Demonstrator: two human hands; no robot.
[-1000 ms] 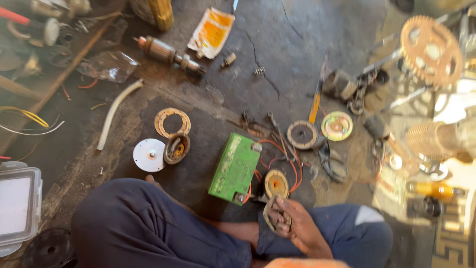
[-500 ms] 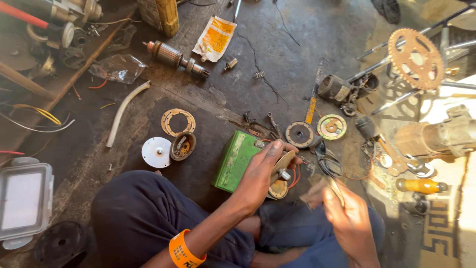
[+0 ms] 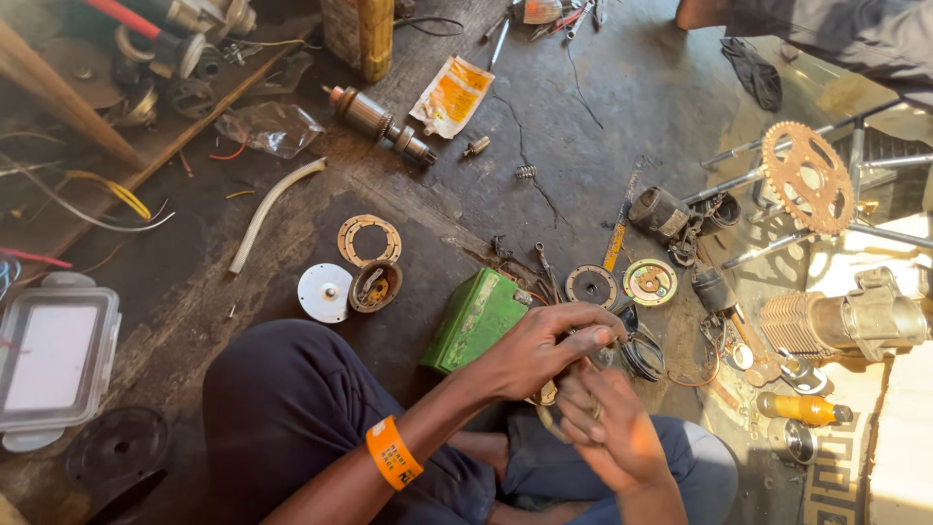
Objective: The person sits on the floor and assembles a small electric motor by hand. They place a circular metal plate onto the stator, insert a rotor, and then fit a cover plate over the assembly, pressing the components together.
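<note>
Fingers: the left hand [image 3: 539, 352] has its fingers [image 3: 583, 335] curled narrow around a small round part that I can barely make out; the right hand [image 3: 607, 428] is blurred, its fingers half closed just below — whether they grip anything I cannot tell.
Change: a second ago only one hand sat low over the lap; half a second ago the left reached out beside the green box [image 3: 476, 319]; now both hands meet over the knees.
Meaning: the small part looks picked up off the floor and brought in for close work, judging by the hands.
Where it is: the part sits between the two hands, just right of the green box, above the dark trousers.
Materials: oily concrete floor [image 3: 583, 126] — dull and stained; a rusty toothed sprocket [image 3: 807, 178]; a white disc [image 3: 325, 292] beside a brown cup-shaped housing [image 3: 374, 287].
Shapes: a flat copper-coloured ring gasket [image 3: 369, 240]; a ribbed metal cylinder [image 3: 841, 324]; a pale curved tube [image 3: 272, 209].
Wrist: an orange band [image 3: 394, 452] on the left arm.
</note>
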